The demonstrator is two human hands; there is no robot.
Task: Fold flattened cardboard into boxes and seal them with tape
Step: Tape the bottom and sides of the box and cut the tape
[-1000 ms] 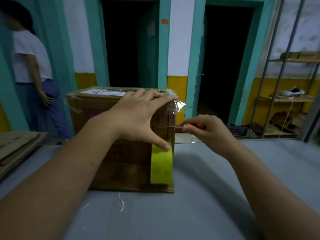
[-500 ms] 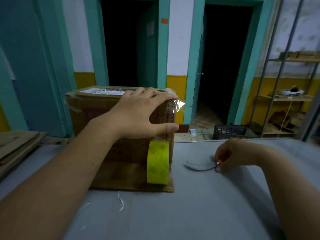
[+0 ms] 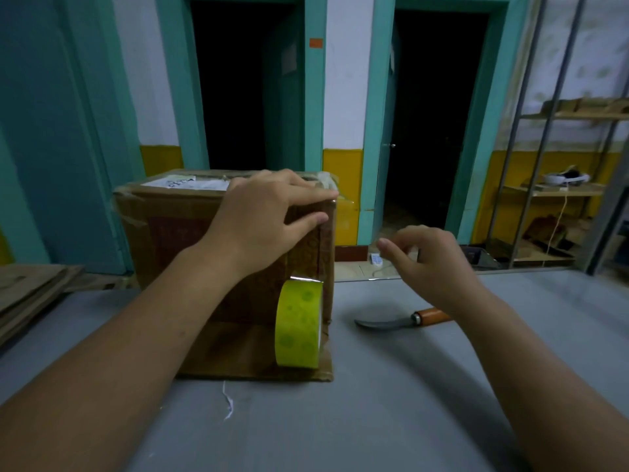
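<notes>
While the left hand lay spread over the top right corner of the cardboard box, fingers flat along the top edge and thumb pressing the near face, it seemed to be smoothing the tape down so the seam would hold. The box stood upright on the grey table, and the yellow tape roll rested on edge against its near face, on the bottom flap. Just right of the box, the right hand hovered loosely curled and empty above the knife, which lay flat within easy reach. Flattened cardboard waited at the table's left edge
</notes>
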